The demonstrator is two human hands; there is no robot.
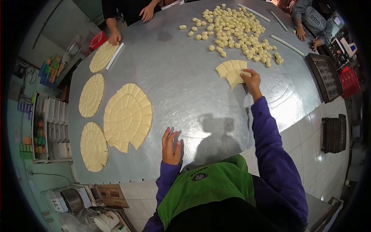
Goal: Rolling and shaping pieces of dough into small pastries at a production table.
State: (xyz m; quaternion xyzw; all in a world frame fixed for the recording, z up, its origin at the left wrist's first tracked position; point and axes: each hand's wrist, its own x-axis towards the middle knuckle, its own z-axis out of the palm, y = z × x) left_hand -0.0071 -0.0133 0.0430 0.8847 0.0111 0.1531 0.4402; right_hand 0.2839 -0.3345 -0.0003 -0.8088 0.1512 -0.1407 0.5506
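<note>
My right hand (252,83) pinches a piece at the right side of a partial sheet of scored pale dough (228,67), below a spread of small dough balls (239,33). My left hand (171,149), fingers apart and holding nothing, is at the near edge of the steel table (181,89). To its left lies a large scored dough round (127,114) with a notch in its lower edge. Two smaller scored rounds (91,94) sit farther left, one behind the other.
At top left, a person's hand (114,38) touches another dough round (100,58) beside a white rod (115,57). A second person (309,21) works at top right, near more rods (288,44) and a dark tray (324,75). Shelves (52,127) stand left of the table.
</note>
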